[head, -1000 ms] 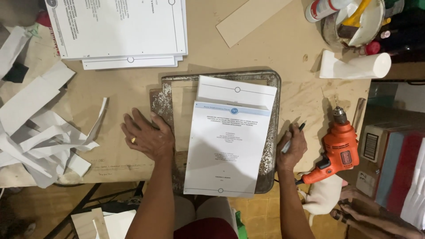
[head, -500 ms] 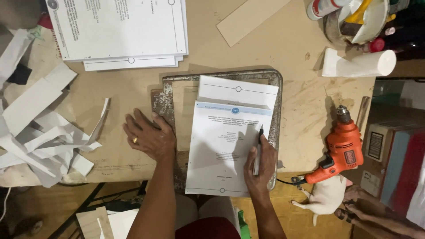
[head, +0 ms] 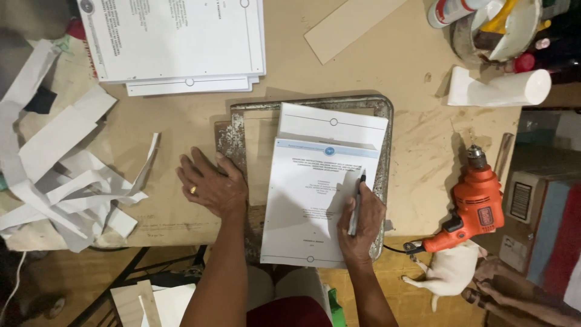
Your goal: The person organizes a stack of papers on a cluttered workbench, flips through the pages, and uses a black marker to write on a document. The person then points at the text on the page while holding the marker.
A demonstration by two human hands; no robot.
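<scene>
A stack of white printed pages [head: 315, 188] lies on a worn metal tray [head: 384, 121] at the table's front middle. My right hand [head: 360, 224] rests on the lower right of the top page and holds a dark pen [head: 356, 203], tip pointing up over the sheet. My left hand [head: 212, 184], with a ring on one finger, lies flat on the table against the tray's left edge, fingers spread.
An orange power drill [head: 475, 203] lies right of the tray. A second pile of printed sheets [head: 175, 42] sits at the back left, paper offcuts [head: 72, 175] at far left, a white roll [head: 502, 88] and a tub of tools [head: 496, 24] at back right. A small white animal [head: 451, 272] stands below.
My right hand has moved left from beside the drill onto the stack of pages, bringing the pen over the top sheet. My left hand stays flat beside the tray.
</scene>
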